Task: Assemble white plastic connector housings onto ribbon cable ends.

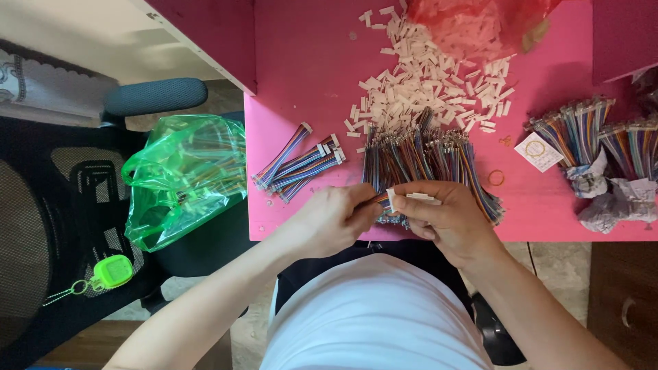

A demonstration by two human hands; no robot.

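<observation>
From the head camera I look straight down at my hands over the near edge of a pink table [308, 68]. My left hand [332, 219] pinches the end of a thin ribbon cable [381, 199], fingers curled tight around it. My right hand [445, 219] meets it from the other side, thumb and forefinger gripping a small white connector [415, 198] right at the cable's tip, so both hands touch at that spot.

Just beyond my right hand lies a loose bunch of multicoloured cables [425, 157], partly under my knuckles. Farther out past that is a scattered heap of white connectors [432, 75], spilling from a red bag [480, 20] at the far edge. Beyond my left hand sit a few finished cables [298, 164] with white ends. Well off to the right of my right hand are tied bundles [582, 133], a rubber band [496, 178] and a small paper tag [538, 151].

To the left of my left hand, off the table, a green bag [185, 178] of cables rests on a black mesh chair [62, 226] with a green key fob [111, 273] hanging there. Below, I see tan floor and my white shirt.
</observation>
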